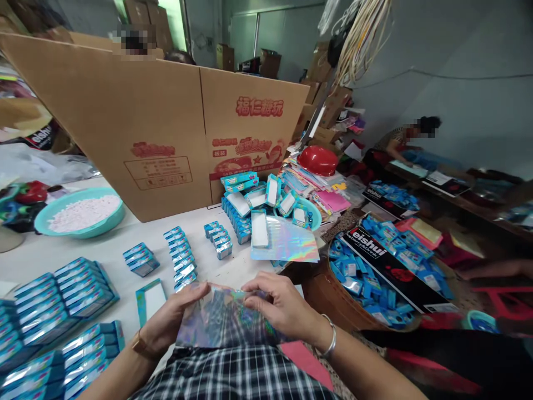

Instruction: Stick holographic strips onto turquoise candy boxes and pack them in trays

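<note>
Both my hands grip a shiny holographic bag (pixel 220 322) close to my body, over my checked shirt. My left hand (pixel 170 322) pinches its top left edge, fingers closed. My right hand (pixel 278 305), with a silver bangle at the wrist, pinches the top right edge. Something blue shows through the bag. On the white table (pixel 104 250) in front lie rows of small blue boxes (pixel 183 255). A stack of more holographic bags (pixel 287 241) lies beyond my right hand.
A large open cardboard carton (pixel 166 122) stands across the table's back. A teal bowl of white pieces (pixel 81 211) sits at left. A basket of blue boxes (pixel 375 272) stands at right, a red bowl (pixel 317 160) on papers behind. A person sits at far right.
</note>
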A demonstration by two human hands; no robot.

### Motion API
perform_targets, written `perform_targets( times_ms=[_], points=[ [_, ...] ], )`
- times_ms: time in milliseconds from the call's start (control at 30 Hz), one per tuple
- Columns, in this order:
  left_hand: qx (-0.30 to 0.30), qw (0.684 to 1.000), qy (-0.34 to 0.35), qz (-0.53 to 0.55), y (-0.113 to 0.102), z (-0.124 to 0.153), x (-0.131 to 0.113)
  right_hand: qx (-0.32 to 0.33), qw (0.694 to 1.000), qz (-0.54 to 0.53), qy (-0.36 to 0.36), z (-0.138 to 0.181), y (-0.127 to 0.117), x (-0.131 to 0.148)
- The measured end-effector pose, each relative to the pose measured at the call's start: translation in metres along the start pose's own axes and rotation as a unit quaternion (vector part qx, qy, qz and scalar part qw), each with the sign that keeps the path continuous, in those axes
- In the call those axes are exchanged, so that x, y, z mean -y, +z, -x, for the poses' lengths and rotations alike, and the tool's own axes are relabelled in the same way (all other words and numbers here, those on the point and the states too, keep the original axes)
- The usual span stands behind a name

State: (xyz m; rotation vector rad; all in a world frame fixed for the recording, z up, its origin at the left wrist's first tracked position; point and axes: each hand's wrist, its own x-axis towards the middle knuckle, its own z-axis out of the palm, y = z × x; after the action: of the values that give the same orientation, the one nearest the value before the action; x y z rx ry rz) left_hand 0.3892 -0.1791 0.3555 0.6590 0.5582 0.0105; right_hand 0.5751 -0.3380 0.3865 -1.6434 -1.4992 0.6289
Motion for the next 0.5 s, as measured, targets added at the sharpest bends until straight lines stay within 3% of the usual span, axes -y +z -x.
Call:
perform_targets(
  times_ms=[167,233,300,367,433,500],
  points=[
    [0.002,0.999,0.002,-0.052,-0.004,-0.002,0.001,-0.003,1.0,0.015,-0.005,0.002,0.002,0.001],
    [0.002,0.993,0.011,-0.122,-0.006,0.0,-0.003,-0.005,1.0,0.017,-0.016,0.002,0.003,0.001],
    [-0.022,0.967,0.077,-0.24,-0.004,0.004,-0.011,-0.008,0.999,0.027,-0.026,0.001,0.003,0.001],
    [-0.078,0.889,0.211,-0.398,0.002,0.007,-0.021,-0.01,0.999,0.044,-0.03,-0.001,0.003,0.0],
    [-0.11,0.757,0.335,-0.55,0.012,0.008,-0.028,-0.008,0.997,0.061,-0.035,-0.006,0.004,-0.001],
    [-0.079,0.64,0.38,-0.663,0.022,0.003,-0.031,-0.004,0.997,0.072,-0.04,-0.01,0.005,-0.002]
  ],
)
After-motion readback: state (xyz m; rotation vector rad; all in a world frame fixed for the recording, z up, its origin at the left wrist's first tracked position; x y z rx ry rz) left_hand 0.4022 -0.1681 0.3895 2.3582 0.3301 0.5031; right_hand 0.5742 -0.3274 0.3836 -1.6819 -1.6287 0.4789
